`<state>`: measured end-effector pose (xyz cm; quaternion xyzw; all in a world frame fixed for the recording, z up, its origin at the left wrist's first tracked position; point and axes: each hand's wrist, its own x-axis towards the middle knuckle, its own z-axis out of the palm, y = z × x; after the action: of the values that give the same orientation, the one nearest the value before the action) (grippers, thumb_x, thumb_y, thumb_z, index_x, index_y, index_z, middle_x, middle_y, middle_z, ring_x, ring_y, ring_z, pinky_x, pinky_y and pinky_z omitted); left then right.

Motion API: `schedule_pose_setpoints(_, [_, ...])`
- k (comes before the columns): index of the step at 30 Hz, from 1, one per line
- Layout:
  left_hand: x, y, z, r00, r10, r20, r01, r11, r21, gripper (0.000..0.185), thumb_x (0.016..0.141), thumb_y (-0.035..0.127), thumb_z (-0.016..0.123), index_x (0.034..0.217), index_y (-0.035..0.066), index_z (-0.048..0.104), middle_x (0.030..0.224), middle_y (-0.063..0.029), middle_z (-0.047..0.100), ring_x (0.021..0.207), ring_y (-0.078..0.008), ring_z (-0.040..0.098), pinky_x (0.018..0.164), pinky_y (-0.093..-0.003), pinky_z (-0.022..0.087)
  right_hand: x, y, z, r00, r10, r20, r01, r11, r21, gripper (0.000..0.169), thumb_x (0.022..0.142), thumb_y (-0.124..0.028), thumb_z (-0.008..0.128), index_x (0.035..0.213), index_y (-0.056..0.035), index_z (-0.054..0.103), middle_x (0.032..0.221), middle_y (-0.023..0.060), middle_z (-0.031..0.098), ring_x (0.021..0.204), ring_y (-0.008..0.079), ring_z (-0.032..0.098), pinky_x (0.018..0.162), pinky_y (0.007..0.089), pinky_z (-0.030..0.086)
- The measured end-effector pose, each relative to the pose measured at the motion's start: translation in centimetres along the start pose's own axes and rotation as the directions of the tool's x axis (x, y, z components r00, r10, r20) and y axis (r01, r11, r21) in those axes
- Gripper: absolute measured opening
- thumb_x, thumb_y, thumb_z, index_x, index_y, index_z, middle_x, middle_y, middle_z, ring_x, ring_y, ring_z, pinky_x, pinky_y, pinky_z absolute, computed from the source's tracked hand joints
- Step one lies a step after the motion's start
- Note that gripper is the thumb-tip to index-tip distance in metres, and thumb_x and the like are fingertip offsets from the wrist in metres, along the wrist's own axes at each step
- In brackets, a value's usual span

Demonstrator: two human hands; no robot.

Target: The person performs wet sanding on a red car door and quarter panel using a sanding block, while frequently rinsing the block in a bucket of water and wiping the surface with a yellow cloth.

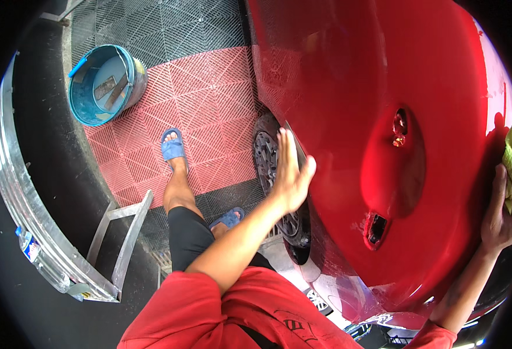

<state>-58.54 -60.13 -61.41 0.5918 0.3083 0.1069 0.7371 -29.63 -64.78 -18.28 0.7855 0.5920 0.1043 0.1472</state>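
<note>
My left hand (pixel 291 185) lies flat along the rear wheel-arch edge of a red car body panel (pixel 339 144), fingers straight and thumb apart. A thin grey strip (pixel 298 148) shows between this hand and the panel; whether it is a held sheet is unclear. At the far right, my right hand (pixel 498 227) is by the window, with its thumb along a crumpled yellow-green cloth (pixel 511 152). Its fingers are partly hidden at the picture's rim. Between my hands, the panel has a recessed door-handle area (pixel 393 170) with the handle removed and two openings.
A blue bucket (pixel 76 102) of cloudy water, holding flat pieces, stands on red and grey floor tiles (pixel 212 104). An aluminium work bench (pixel 3 148) with a plastic bottle (pixel 28 245) is at left. The car's wheel (pixel 267 159) sits beside my feet.
</note>
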Motion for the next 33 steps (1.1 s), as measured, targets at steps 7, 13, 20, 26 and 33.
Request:
schedule_pose_setpoints(7, [15.5, -7.7, -7.3, 0.945, -0.240, -0.222, 0.186, 0.954, -0.236, 0.104, 0.109, 0.075, 0.022, 0.170, -0.008, 0.007, 0.180, -0.0298, 0.002, 0.168, -0.0398, -0.002, 0.137, -0.0487, 0.003, 3.2, -1.2, 0.2, 0.996, -0.073, -0.055, 0.073, 0.997, 0.008, 0.032, 0.108, 0.000, 0.062, 0.137, 0.0051, 0.072, 0.135, 0.0165, 0.076, 0.122, 0.0236, 0.075, 0.109, 0.0363, 0.058])
schedule_pose_setpoints(13, [0.6, 0.8, -0.7, 0.999, -0.034, -0.008, 0.035, 0.996, 0.084, 0.092, 0.114, 0.062, 0.024, 0.171, -0.006, -0.001, 0.181, -0.0262, -0.004, 0.169, -0.0384, -0.003, 0.136, -0.0519, 0.004, -0.4, -0.1, -1.2, 1.000, -0.005, -0.005, 0.005, 0.999, -0.037, 0.031, 0.107, -0.001, 0.064, 0.137, 0.0048, 0.072, 0.135, 0.0169, 0.076, 0.121, 0.0233, 0.075, 0.108, 0.0361, 0.058])
schedule_pose_setpoints(20, [16.2, -6.6, -7.6, 0.929, -0.303, -0.212, 0.256, 0.941, -0.220, 0.104, 0.109, 0.076, 0.020, 0.172, -0.005, 0.006, 0.182, -0.0240, 0.000, 0.169, -0.0325, -0.003, 0.136, -0.0503, 0.000, 3.0, -1.5, -0.1, 0.996, -0.071, -0.056, 0.071, 0.997, -0.004, 0.031, 0.107, -0.003, 0.066, 0.136, 0.0044, 0.072, 0.135, 0.0174, 0.076, 0.120, 0.0229, 0.075, 0.107, 0.0359, 0.059])
schedule_pose_setpoints(26, [1.5, 1.9, -0.9, 0.991, -0.131, 0.038, 0.131, 0.991, -0.011, 0.102, 0.112, 0.064, 0.035, 0.169, -0.009, -0.006, 0.178, -0.0329, -0.009, 0.168, -0.0429, -0.009, 0.135, -0.0552, 0.001, 0.4, -0.9, -0.6, 1.000, -0.009, -0.026, 0.007, 0.999, -0.052, 0.030, 0.107, -0.004, 0.067, 0.136, 0.0041, 0.073, 0.135, 0.0178, 0.076, 0.119, 0.0226, 0.076, 0.107, 0.0358, 0.059])
schedule_pose_setpoints(33, [15.9, -6.1, -6.8, 0.945, -0.323, -0.049, 0.263, 0.841, -0.473, 0.105, 0.109, 0.075, 0.027, 0.171, -0.006, 0.003, 0.182, -0.0235, -0.001, 0.169, -0.0324, -0.001, 0.136, -0.0450, 0.006, 2.7, -1.5, -1.1, 0.995, -0.072, -0.072, 0.065, 0.994, -0.088, 0.030, 0.106, -0.005, 0.069, 0.135, 0.0037, 0.073, 0.134, 0.0183, 0.076, 0.118, 0.0222, 0.076, 0.106, 0.0356, 0.059])
